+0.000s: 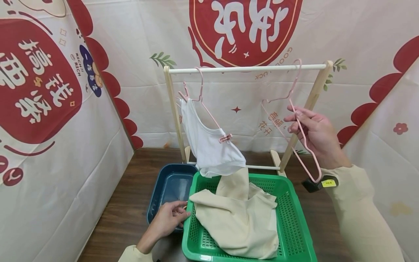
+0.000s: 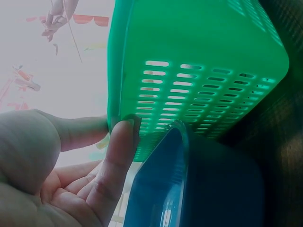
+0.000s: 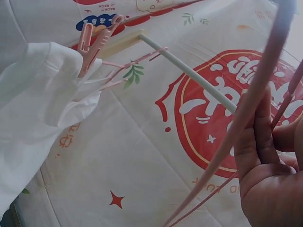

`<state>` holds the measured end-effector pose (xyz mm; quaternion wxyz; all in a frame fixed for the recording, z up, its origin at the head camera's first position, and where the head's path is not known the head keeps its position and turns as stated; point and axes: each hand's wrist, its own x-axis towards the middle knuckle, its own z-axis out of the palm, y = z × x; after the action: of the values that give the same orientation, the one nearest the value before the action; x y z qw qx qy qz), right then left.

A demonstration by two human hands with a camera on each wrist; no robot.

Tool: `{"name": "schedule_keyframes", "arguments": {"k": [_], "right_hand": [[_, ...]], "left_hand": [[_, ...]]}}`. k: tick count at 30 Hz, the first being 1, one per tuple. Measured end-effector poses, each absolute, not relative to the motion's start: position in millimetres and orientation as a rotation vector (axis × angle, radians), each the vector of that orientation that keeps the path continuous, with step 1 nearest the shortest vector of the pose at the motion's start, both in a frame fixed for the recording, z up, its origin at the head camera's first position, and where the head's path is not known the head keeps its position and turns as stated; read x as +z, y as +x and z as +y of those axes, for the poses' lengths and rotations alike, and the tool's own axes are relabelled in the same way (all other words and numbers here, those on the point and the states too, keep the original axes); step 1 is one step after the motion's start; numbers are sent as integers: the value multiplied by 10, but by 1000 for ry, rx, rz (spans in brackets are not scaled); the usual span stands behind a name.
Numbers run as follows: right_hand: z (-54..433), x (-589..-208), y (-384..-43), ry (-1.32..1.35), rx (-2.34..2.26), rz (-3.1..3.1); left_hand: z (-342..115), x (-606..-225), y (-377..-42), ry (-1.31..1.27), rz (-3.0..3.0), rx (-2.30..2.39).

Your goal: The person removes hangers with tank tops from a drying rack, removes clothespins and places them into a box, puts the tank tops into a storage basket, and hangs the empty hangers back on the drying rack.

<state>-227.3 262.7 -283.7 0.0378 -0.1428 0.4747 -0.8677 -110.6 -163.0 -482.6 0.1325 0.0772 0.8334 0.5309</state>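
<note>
With fingers and thumb, my right hand (image 1: 315,133) holds the side of a pink hanger (image 1: 306,145) whose hook is at the right end of the rack's white rail (image 1: 248,69). No garment is on that hanger. My left hand (image 1: 168,218) pinches the left rim of a green basket (image 1: 302,218), thumb and finger on either side in the left wrist view. Crumpled beige cloth (image 1: 235,222) lies in the basket. White briefs (image 1: 212,145) hang from another pink hanger (image 1: 201,85), fastened with pink clips (image 1: 225,138).
A blue basin (image 1: 175,182) stands left of the basket on the dark wooden table (image 1: 114,218). The rack's wooden posts (image 1: 175,112) rise behind them. Printed cloth walls (image 1: 140,36) enclose the back and both sides.
</note>
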Motion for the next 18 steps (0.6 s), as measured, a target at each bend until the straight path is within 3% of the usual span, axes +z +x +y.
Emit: {"name": "schedule_keyframes", "arguments": {"k": [18], "right_hand": [[2648,-2971,-2332,-442,-2593,1644]], "left_hand": [[-1598,-4822,-1111,212,2412,1545]]}}
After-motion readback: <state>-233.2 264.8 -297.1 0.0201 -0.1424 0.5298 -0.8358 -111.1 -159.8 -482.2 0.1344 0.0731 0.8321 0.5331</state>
